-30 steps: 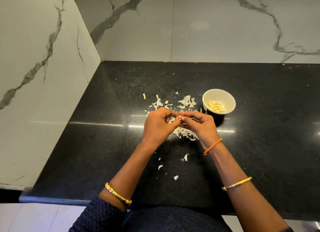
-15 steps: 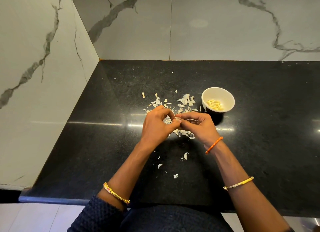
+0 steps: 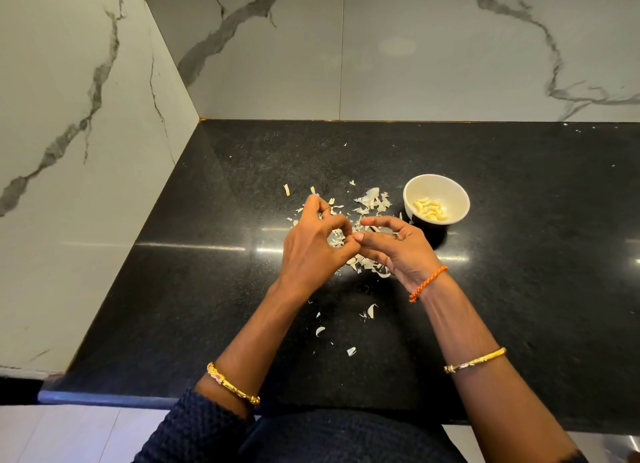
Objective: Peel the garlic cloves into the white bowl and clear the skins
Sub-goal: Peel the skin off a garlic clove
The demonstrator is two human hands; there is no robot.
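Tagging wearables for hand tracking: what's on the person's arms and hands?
Left hand: bare, gold bangle on the forearm, dark blue knit sleeve at the elbow. Right hand: bare, orange braided thread at the wrist, thin gold bangle further up. No gloves; no rings discernible.

Counter (image 3: 536,289) right of bowl (image 3: 437,189) lies open

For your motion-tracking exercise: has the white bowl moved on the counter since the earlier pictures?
No. The white bowl keeps its place beside the pile of garlic skins; only the camera shifted.
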